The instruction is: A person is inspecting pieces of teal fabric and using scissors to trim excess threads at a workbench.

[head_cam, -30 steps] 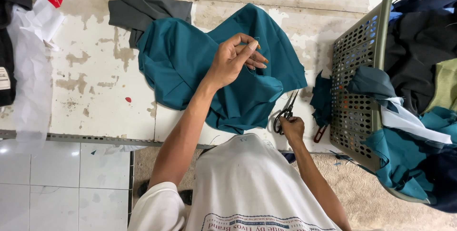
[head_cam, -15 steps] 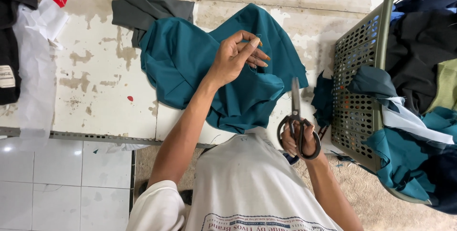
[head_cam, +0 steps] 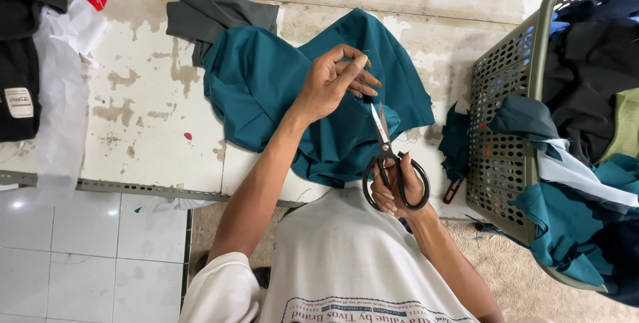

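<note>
Gripping black-handled scissors (head_cam: pixel 389 163), the right hand (head_cam: pixel 397 190) has its fingers through the loops, blades pointing to twelve o'clock at the left hand (head_cam: pixel 331 82). That left grip pinches a bit of the teal cloth (head_cam: pixel 266 90), lifted above the worn white surface (head_cam: pixel 133 117). A grey garment (head_cam: pixel 213 17) lies at eleven o'clock of the cloth. At three o'clock stands a green basket (head_cam: pixel 506 130) full of fabric pieces.
</note>
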